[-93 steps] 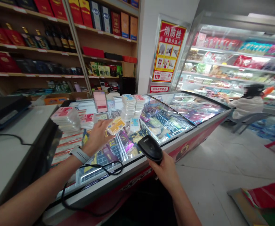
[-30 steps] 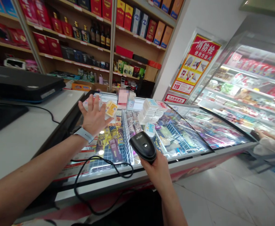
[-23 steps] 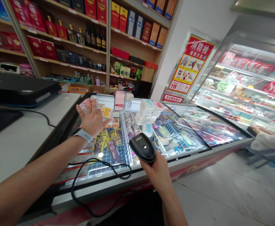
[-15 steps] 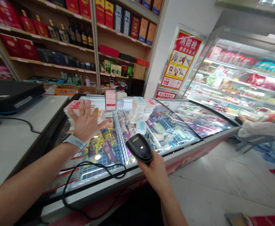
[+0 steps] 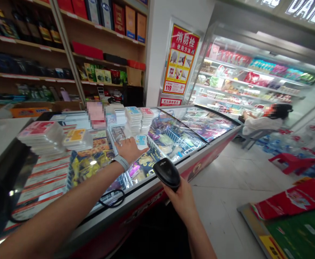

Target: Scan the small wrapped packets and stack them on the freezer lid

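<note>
The left hand (image 5: 130, 149) has left the yellow-topped stack (image 5: 78, 139) and now reaches right to the blue-labelled pack (image 5: 142, 140) on top of the freezer (image 5: 192, 160), so the handling seems to turn from one group of packs to another. That pack lies just on the near side of the blue-topped stack (image 5: 133, 120). The hand is palm down, thumb spread rightward, apparently holding nothing; contact cannot be told. Apart from it, the right hand (image 5: 183, 198) grips the black scanner (image 5: 167, 173), its head pointing far and left.
</note>
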Tool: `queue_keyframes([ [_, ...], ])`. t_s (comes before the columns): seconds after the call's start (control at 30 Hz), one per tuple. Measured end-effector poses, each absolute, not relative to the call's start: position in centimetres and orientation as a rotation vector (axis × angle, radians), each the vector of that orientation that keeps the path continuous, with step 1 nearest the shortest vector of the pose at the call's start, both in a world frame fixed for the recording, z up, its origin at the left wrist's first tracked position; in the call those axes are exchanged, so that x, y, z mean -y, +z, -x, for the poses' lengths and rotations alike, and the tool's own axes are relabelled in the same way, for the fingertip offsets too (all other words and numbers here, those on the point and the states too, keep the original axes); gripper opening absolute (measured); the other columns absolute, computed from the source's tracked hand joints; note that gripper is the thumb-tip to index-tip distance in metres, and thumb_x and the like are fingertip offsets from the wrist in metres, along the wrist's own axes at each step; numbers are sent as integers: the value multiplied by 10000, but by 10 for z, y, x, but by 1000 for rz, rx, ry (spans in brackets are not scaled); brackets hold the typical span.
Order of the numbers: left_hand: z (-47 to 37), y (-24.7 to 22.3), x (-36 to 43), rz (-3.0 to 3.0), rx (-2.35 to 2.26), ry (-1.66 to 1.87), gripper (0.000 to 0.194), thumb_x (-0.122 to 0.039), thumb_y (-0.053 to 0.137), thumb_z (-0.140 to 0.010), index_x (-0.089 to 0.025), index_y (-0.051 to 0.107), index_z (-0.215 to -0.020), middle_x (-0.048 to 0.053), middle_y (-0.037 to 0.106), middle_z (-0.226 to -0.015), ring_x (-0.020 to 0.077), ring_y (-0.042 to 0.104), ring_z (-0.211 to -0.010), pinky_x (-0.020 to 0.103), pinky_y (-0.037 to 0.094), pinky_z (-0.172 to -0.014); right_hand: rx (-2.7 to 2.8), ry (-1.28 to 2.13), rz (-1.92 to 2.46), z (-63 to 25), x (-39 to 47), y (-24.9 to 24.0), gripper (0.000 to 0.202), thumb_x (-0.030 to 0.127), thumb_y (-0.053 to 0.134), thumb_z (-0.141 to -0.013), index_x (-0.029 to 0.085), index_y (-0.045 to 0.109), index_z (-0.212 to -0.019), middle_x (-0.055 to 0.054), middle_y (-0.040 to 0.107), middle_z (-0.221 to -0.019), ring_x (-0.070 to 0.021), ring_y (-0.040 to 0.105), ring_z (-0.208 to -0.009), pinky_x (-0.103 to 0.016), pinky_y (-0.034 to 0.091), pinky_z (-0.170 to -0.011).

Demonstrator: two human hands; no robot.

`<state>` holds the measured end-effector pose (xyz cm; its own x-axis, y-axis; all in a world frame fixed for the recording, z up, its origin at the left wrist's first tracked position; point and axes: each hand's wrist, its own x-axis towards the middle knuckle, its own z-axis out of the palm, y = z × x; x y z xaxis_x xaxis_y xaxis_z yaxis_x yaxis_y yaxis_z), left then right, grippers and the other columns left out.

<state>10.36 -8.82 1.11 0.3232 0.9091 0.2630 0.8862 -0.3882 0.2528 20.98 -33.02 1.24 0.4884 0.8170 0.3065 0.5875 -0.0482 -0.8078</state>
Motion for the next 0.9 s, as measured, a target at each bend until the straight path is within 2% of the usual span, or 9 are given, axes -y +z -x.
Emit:
queue_keyframes([
  [0.23, -120, -1, 75, -2439, -1744, 530, 813, -717, 556, -785, -49, 564, -1248, 314, 597, -1307, 441, 519, -1278, 651, 282, -1099, 1165, 249, 1720, -216, 339, 11, 162, 303, 651, -837, 171, 722, -900, -62, 776, -855, -240, 721, -806, -295, 528, -723],
  [0.4, -105, 3, 69, -2451, -1686, 483, 709, -672, 578, -779, -110, 602, -1210, 279, 608, -1311, 435, 538, -1253, 657, 322, -1079, 1179, 277, 1723, -214, 336, 8, 170, 297, 659, -833, 176, 728, -930, -62, 781, -873, -252, 726, -827, -313, 540, -754],
  [0.53, -78, 12, 75, -2505, -1611, 499, 682, -620, 621, -781, -140, 595, -1264, 223, 616, -1321, 392, 549, -1249, 598, 361, -1087, 1215, 294, 1729, -212, 331, 5, 177, 323, 652, -849, 174, 721, -916, -69, 777, -875, -262, 726, -835, -322, 540, -759],
  [0.7, -28, 17, 89, -2597, -1533, 543, 660, -485, 657, -814, -194, 538, -1394, 169, 595, -1375, 358, 527, -1291, 583, 314, -1136, 1264, 321, 1745, -205, 322, 4, 185, 340, 655, -848, 176, 711, -914, -76, 773, -871, -273, 721, -831, -337, 537, -757],
  [0.9, 33, 14, 91, -2754, -1435, 783, 627, -358, 666, -820, -257, 519, -1421, 144, 571, -1426, 343, 494, -1340, 559, 318, -1134, 1310, 299, 1738, -190, 306, 7, 204, 353, 662, -840, 174, 719, -919, -86, 773, -863, -288, 723, -833, -343, 541, -750],
])
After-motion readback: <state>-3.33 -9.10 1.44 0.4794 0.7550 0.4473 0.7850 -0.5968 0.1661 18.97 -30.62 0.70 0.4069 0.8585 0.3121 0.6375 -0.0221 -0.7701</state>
